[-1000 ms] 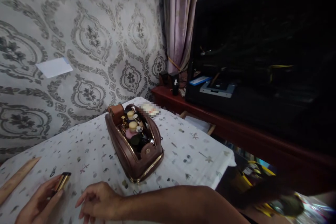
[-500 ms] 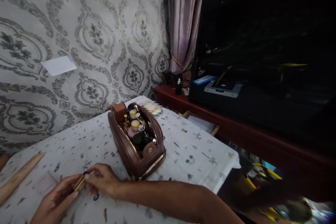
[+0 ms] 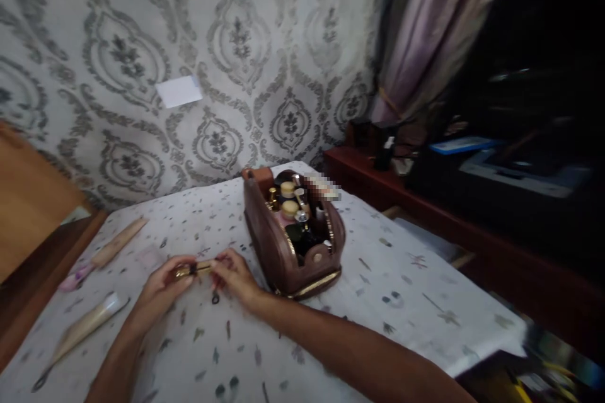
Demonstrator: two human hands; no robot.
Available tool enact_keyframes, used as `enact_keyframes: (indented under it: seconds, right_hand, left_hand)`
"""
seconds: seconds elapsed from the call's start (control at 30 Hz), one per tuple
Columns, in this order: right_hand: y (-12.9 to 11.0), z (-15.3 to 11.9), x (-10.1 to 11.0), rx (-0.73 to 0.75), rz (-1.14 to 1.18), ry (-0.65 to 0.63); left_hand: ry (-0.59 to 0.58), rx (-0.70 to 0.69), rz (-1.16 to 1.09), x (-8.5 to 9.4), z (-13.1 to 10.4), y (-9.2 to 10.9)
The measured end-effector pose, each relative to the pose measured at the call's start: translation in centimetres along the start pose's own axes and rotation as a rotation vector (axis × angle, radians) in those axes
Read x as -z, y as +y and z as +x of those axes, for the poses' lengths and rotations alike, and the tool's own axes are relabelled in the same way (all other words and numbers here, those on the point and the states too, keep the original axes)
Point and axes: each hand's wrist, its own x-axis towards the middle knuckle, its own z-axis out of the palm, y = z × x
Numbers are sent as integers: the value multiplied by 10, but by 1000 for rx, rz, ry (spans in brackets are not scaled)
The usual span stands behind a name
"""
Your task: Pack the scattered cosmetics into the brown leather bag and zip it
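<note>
A small gold cosmetic tube with a dark band lies nearly level between my two hands, just above the cloth. My left hand pinches its left end. On its right end are the fingertips of my right hand. Blur hides whether the tube's two parts are joined or apart. Close by on the right stands a brown leather cosmetic bag, unzipped. Inside it are yellow-lidded jars, a gold-capped bottle and several silver-capped and dark items.
Left of my hands lie a beige squeeze tube, a flat tan strip and a pink item. A patterned white cloth covers the table. To the right stand a dark red desk and a large black screen.
My view has swung left, bringing the squeeze tube and a brown panel into sight. Both hands have turned the gold tube from slanted to nearly level.
</note>
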Motion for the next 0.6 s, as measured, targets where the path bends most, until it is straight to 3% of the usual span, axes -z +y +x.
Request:
enact_keyframes:
  seconds: [0.2, 0.6]
  right_hand:
    - [-2, 1, 0, -21, 63, -1]
    - [-2, -1, -1, -32, 52, 3]
  left_hand:
    - [55, -27, -145, 2, 2, 3]
    - [50, -69, -132, 3, 3, -4]
